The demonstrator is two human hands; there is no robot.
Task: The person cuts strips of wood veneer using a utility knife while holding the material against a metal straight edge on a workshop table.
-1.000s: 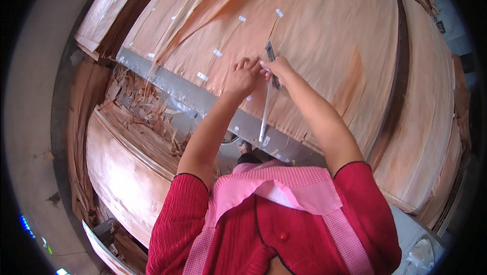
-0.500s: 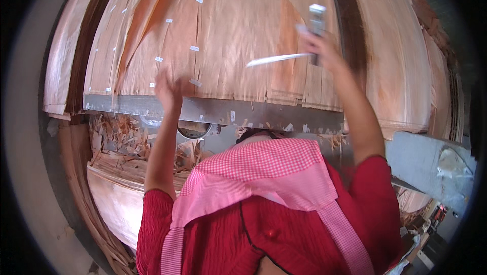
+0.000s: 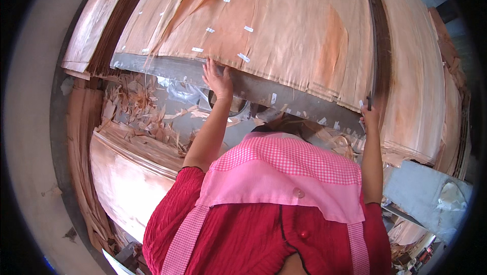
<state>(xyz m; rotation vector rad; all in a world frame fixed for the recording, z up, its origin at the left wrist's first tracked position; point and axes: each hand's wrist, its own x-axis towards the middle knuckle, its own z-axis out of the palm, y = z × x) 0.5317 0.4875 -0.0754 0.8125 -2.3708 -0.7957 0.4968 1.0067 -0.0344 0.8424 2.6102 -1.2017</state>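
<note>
My left hand is open, fingertips resting at the near edge of a wide pinkish veneer sheet dotted with small white tape pieces. A grey metal edge strip runs beneath that edge. My right hand is closed round a dark narrow hand tool at the sheet's right corner, with a small white piece beside it. What the white piece is, I cannot tell.
More veneer stacks stand left, right and below left, with shredded offcuts under the edge. A pale grey board sits at lower right, and a pale wall or floor band lines the far left.
My hands have parted. The left went leftward and now rests at the sheet's edge; the right carried the tool up and rightward, then down to the right corner.
</note>
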